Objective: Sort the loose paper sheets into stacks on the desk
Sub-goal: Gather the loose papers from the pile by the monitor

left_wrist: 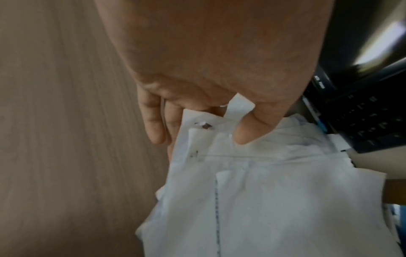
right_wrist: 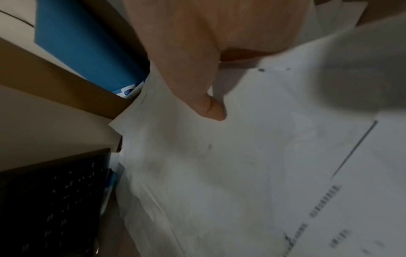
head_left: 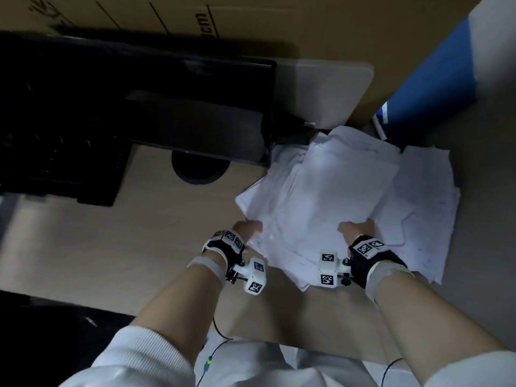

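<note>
A messy pile of white paper sheets (head_left: 335, 191) lies on the right half of the wooden desk (head_left: 111, 247). My left hand (head_left: 247, 230) pinches the pile's near left edge, thumb (left_wrist: 248, 132) on top of the sheets (left_wrist: 263, 191) and fingers (left_wrist: 153, 125) curled beneath. My right hand (head_left: 356, 229) grips the near right side of the top bundle; in the right wrist view its thumb (right_wrist: 211, 107) presses onto the paper (right_wrist: 219, 173), and the other fingers are hidden under the sheets. Printed lines show on some pages.
A dark monitor (head_left: 167, 107) and a black keyboard (head_left: 55, 169) fill the desk's far left. A round cable hole (head_left: 199, 169) sits by the monitor. A blue box (head_left: 435, 85) leans at the far right, against cardboard (head_left: 279, 23).
</note>
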The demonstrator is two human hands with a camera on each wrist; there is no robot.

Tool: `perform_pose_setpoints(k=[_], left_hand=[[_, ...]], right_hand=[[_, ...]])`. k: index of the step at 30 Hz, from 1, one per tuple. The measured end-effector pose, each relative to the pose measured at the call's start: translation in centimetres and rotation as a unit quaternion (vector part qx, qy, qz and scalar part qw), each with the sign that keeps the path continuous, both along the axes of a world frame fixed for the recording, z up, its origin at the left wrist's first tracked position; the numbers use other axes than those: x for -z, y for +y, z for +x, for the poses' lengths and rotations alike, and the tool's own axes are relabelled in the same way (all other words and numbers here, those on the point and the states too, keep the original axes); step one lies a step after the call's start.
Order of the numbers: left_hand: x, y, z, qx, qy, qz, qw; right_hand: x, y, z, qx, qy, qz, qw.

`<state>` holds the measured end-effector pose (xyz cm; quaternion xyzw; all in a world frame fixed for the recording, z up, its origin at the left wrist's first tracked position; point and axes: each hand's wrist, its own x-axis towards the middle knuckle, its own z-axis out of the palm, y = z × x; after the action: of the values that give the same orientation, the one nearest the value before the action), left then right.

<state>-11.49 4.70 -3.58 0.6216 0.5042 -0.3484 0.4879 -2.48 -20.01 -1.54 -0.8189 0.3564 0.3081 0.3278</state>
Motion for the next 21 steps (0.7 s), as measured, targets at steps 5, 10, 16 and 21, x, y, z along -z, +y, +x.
perform_pose_setpoints(k=[5,10,16,21], left_hand=[[-1.2,-0.1,3.6,0.112,-0.085,0.026,0.990],[-0.6,-2.5,6.3,0.143,-0.095,0.014,0.985],[0.8,-4.5,7.2,0.194,-0.108,0.071,0.972],[0.6,-5.0,8.4,0.193,-0.161,0.049,0.967]], right_hand=[[0.3,0.6,0.6,0.029,0.003,0.043,0.999],[-0.1,0.8,0.9,-0.028,0.105,0.104,0.989],[-0.7,-0.8,0.9,0.025,0.075,0.058,0.995],[0.0,-2.2,1.1,0.067,0.039,0.093,0.993]])
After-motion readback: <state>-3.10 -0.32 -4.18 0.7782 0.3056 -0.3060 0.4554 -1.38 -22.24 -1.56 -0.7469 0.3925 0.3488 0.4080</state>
